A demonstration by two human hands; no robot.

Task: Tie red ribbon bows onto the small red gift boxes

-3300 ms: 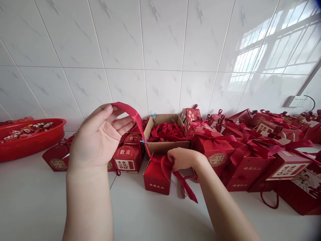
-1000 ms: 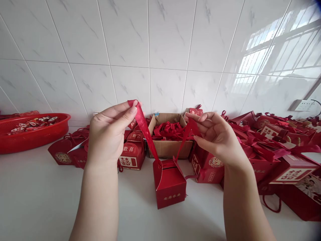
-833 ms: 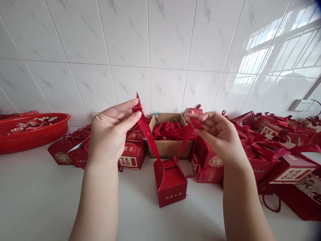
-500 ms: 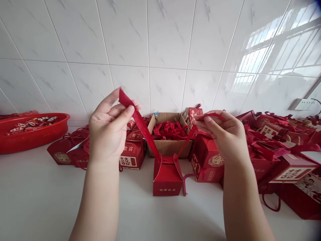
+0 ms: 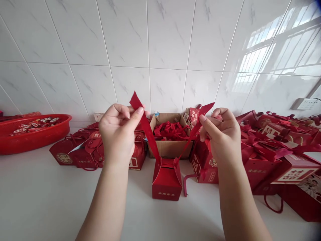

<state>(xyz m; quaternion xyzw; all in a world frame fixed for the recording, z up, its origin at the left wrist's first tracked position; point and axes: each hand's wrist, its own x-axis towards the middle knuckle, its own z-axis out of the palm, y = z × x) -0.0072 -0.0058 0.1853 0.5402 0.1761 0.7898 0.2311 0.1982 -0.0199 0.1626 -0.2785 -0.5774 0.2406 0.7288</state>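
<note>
A small red gift box (image 5: 167, 185) stands upright on the white counter, gold characters on its near face. A red ribbon (image 5: 149, 137) runs through its top, and both ends rise in a V. My left hand (image 5: 122, 129) pinches one end between thumb and fingers, with the cut tip sticking up past them. Opposite it, my right hand (image 5: 220, 132) pinches the other end, whose tip points up and right. Both hands are above the box, one on each side, not touching it.
Behind the gift box sits a cardboard box (image 5: 173, 147) of red ribbons. Finished-looking red boxes (image 5: 263, 174) crowd the right; more red boxes (image 5: 64, 150) stand left. A red basin (image 5: 35, 140) holds wrapped sweets. A tiled wall (image 5: 168, 40) closes the back.
My two hands have come closer together, the left moving right. The right hand's ribbon tip now points upward rather than lying across the fingers. The gift box has barely shifted.
</note>
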